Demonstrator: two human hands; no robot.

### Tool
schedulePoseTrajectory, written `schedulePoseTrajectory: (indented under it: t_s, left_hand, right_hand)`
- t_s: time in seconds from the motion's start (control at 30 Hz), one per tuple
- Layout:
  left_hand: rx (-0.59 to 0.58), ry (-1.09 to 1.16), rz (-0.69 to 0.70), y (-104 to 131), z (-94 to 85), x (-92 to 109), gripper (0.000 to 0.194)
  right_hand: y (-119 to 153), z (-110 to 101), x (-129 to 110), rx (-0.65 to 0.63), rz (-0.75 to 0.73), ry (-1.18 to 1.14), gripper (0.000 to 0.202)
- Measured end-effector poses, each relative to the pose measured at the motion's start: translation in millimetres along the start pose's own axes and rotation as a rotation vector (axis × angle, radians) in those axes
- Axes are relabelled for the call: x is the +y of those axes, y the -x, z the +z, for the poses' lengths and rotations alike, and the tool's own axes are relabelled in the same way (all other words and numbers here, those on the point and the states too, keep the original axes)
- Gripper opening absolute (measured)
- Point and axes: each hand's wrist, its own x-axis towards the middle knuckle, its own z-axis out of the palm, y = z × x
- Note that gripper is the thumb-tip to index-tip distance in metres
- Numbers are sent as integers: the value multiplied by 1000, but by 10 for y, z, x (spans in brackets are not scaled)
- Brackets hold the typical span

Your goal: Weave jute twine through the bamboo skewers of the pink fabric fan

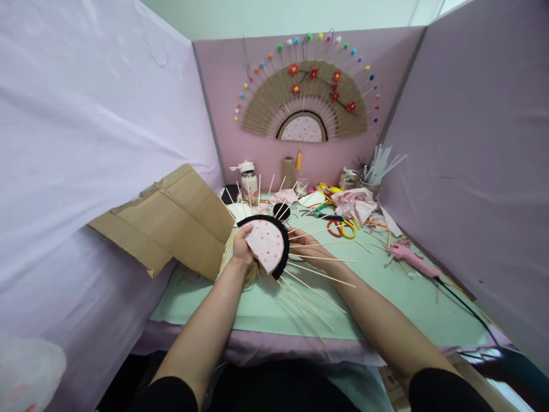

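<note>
Head view: left hand (243,246), grip on straight edge of fan (266,247), right hand (309,248), grip unclear, behind sticks (315,292), bare tabletop (257,316) nearer.

both forearms (214,312) forward and inward — left hand (243,245), thumb uppermost — right hand (307,247), fingers half bent

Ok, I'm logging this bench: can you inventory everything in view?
Half-disc: one, pink and black, centre
Sticks: many, pale, around half-disc
Wall fan: one, brown, back
Tassel: one, yellow, below it
Bottle: one, whitish, back
Roll: one, brown, beside bottle
Disc: one, black, behind half-disc
Cardboard: one, brown, left
Pliers: at least one, green, right
Scissors: at least one, red/yellow, right
Cloth: one, pink, back right
Strips: several, white, back right
Glue gun: one, pink, right
Scraps: uncountable, mixed, back right
Table: one, mint, underneath
Panels: three, pinkish, around
Left hand: one, bare, on half-disc
Right hand: one, bare, at sticks
</note>
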Motion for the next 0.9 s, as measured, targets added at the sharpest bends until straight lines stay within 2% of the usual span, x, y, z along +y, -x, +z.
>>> schedulePoseTrajectory:
  t_s: [0.1, 0.27, 0.4, 0.53, 0.67, 0.77, 0.9]
  left_hand:
    - [-7, 2, -4, -15, -10, 0, 20]
    - [32, 32, 17, -19, 3, 3, 18]
    - [51, 20, 16, -7, 26, 4, 20]
    - [68, 19, -24, 15, 57, 7, 18]
    - [60, -2, -41, 27, 61, 2, 11]
    - [30, -33, -49, 24, 46, -4, 8]
    - [7, -88, -76, -2, 35, -27, 16]
  right_hand:
    - [-31, 34, 82, 60, 42, -54, 34]
    - [-55, 18, 85, 227, -2, 101, 27]
    - [-71, 23, 69, 267, 20, 152, 29]
    - [-66, 43, 77, 200, 30, 90, 20]
    - [-23, 47, 84, 52, 126, -47, 17]
    - [9, 32, 68, -12, 185, -181, 15]
    - [20, -10, 44, -95, 234, -372, 18]
